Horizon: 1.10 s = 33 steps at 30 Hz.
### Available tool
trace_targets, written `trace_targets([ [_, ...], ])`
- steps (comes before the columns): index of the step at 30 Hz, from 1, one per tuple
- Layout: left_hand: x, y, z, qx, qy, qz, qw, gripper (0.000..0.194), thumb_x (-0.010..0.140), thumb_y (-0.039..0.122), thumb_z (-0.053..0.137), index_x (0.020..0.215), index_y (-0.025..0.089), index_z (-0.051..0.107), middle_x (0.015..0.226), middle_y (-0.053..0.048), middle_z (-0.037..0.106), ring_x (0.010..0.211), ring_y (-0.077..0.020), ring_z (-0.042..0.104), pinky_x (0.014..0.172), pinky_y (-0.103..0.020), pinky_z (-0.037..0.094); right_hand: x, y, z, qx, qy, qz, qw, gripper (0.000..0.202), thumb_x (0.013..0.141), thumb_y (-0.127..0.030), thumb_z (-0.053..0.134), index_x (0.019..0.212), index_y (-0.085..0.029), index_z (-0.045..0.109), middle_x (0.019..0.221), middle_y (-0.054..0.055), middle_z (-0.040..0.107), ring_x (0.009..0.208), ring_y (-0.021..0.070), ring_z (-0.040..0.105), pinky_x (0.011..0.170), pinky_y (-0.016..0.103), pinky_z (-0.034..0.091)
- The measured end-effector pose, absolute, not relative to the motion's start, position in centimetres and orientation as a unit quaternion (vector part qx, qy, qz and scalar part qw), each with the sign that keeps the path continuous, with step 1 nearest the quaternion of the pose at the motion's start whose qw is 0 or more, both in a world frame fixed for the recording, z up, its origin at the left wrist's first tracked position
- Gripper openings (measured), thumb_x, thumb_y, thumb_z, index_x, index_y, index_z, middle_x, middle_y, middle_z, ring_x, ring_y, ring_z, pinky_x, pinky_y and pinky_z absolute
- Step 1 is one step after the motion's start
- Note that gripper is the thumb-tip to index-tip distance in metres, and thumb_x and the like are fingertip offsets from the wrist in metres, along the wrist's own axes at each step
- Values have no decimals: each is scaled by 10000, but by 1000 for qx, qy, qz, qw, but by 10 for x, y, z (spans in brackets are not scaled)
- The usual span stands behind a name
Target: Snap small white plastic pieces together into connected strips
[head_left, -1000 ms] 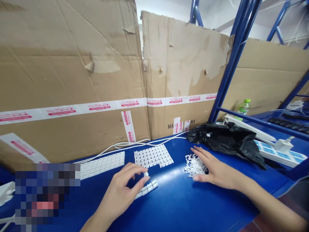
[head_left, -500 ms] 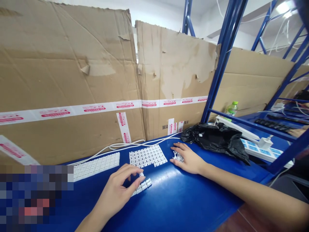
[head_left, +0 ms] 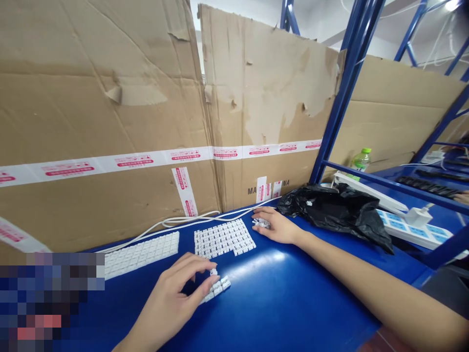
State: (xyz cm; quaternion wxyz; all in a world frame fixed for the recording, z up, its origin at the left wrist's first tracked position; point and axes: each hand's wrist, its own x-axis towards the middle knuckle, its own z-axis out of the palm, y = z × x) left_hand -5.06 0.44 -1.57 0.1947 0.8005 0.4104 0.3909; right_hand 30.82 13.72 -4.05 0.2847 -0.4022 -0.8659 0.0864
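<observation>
My left hand pinches one small white plastic block between thumb and index finger. Just beneath it, a short group of similar white blocks lies on the blue tabletop, partly hidden by the fingers. Farther back, many small white pieces with dark marks form a flat grid. At this grid's right edge, my right hand curls its fingers round a small heap of white pieces. To the left lies a second block of tightly packed white pieces.
White cables run along the foot of the cardboard wall. A black plastic bag lies at the right, beside a power strip and a blue metal post. A green-capped bottle stands behind the frame's rail.
My right hand has moved back and slightly left, its fingers drawn closer round the white pieces. My left hand keeps pinching the block in nearly the same place. The view has shifted a little.
</observation>
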Motion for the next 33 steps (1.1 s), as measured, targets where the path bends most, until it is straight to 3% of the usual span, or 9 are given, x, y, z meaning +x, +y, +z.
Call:
trace_targets([
  [5,-53,8,-15,818,394,384,170,130,1032,355,731,1119,308,816,1037,-42,809,897,-206,764,689,-256,648,317,137,-34,-381,-863,121,308,472,1075,-514,650,1454,-235,686,1431,146,722,1365,331,667,1204,543,520],
  [9,-53,9,-14,823,394,382,148,130,1030,345,737,1120,308,822,1055,-33,832,947,-216,774,807,-295,655,332,143,-25,-399,-850,93,332,394,1136,-481,512,1356,-245,739,1276,125,775,1211,304,723,1114,519,570],
  [15,-53,9,-16,819,390,395,145,124,1028,347,743,1116,308,820,1059,-30,830,919,-213,771,776,-295,647,346,139,-12,-442,-856,45,264,431,1043,-577,663,1196,-201,808,1062,127,744,1032,309,710,981,482,594],
  [19,-52,9,-16,821,391,390,144,121,1027,355,742,1102,307,824,1051,-38,829,929,-227,773,789,-316,651,339,131,-12,-425,-871,63,239,445,1037,-579,674,1218,-193,801,1044,124,752,1059,320,696,975,472,578],
  [27,-53,8,-16,820,396,385,150,118,1039,347,744,1126,299,806,1062,-36,810,894,-203,743,788,-309,628,331,129,-14,-409,-868,92,267,287,1078,-450,620,1047,-225,796,1015,95,785,1022,279,707,931,428,578],
  [33,-52,8,-17,816,398,383,169,135,1053,358,724,1142,290,799,1073,-52,802,865,-199,729,742,-302,622,335,130,-13,-436,-841,100,306,301,1051,-463,664,1169,-208,771,1000,82,781,887,233,732,853,389,601],
])
